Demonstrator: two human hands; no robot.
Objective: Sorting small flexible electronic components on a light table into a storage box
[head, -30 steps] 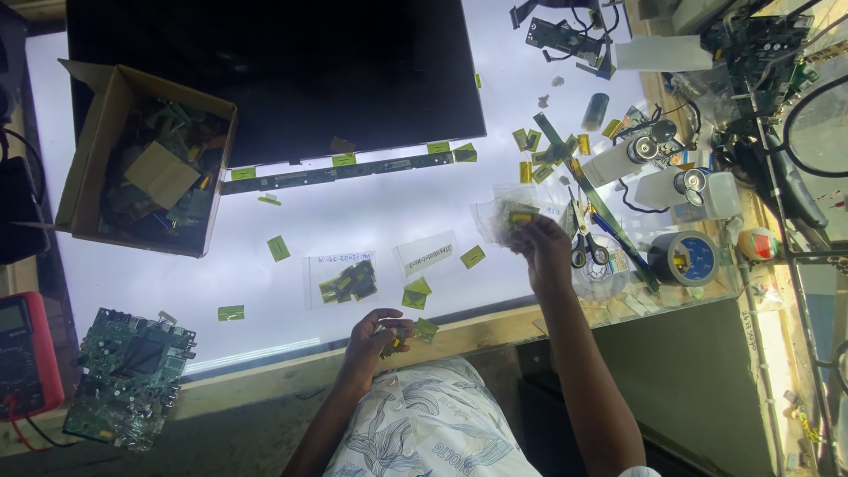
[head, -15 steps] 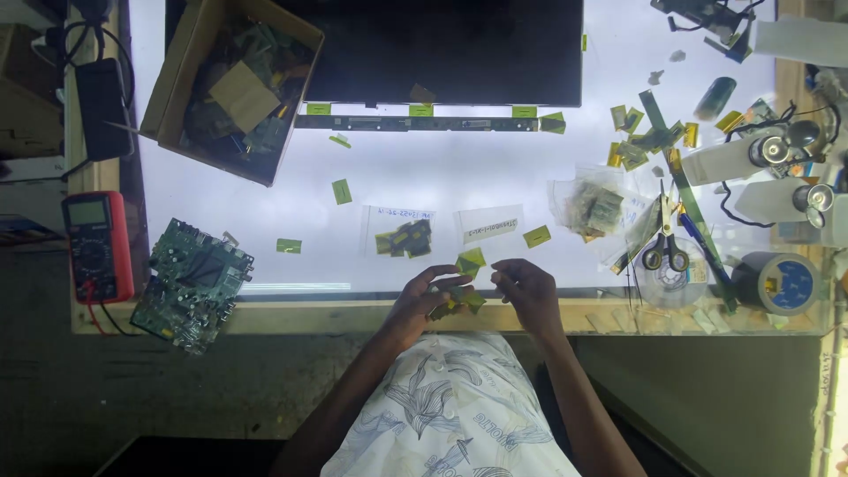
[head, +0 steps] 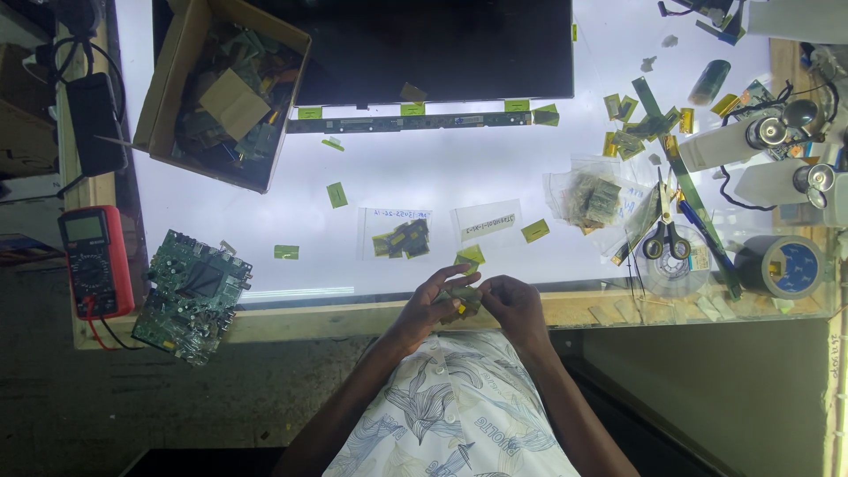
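Backlit and white, the light table [head: 424, 185] fills my view, with a dark display panel [head: 433, 49] lying at its far edge, a cardboard box [head: 221, 93] of parts, a red multimeter [head: 95, 261] and a green circuit board [head: 193, 296] off to the left; scissors [head: 664, 234] and a tape roll [head: 788, 265] sit right. At the near edge my left hand [head: 433, 305] and right hand [head: 512, 305] pinch one small green-and-gold flex strip [head: 462, 299] between them. I judge sorting is midway: one clear bag [head: 399, 235] holds strips, many lie loose
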